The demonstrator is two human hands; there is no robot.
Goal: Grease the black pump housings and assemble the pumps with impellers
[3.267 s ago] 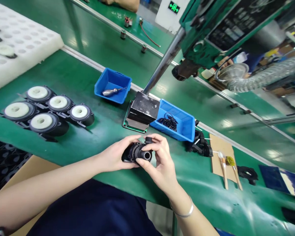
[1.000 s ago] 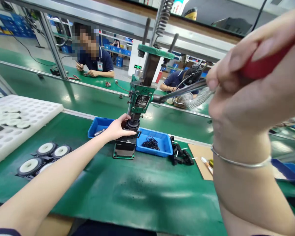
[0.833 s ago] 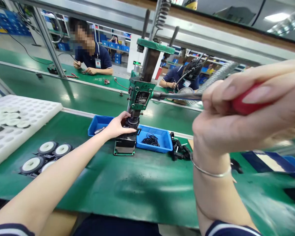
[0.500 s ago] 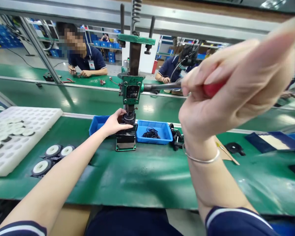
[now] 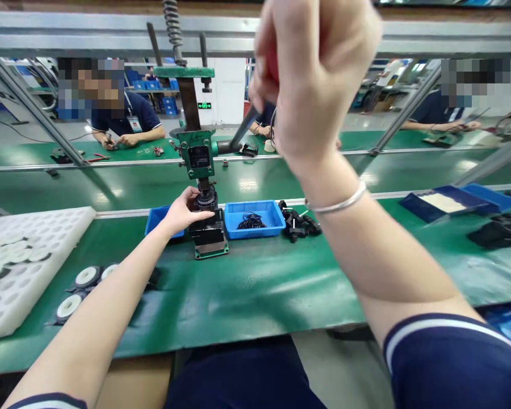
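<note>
A green hand press stands on the bench, its lever slanting up to the right. My right hand is closed round the red grip at the lever's end, high and near the camera. Down at the press base, my left hand curls thumb and fingers about a round black part under the ram. The fingertips behind that part are partly hidden. White rings on black round parts lie beside my left forearm, which covers some of them.
A blue bin with thin black rings stands right of the press; another blue bin is left. Black parts are piled beyond. A white foam tray holds white rings. Co-workers sit across the bench.
My right hand has moved up and leftward in view with the lever, which now slants more steeply. My left hand stays at the black part. The whole view has shifted.
</note>
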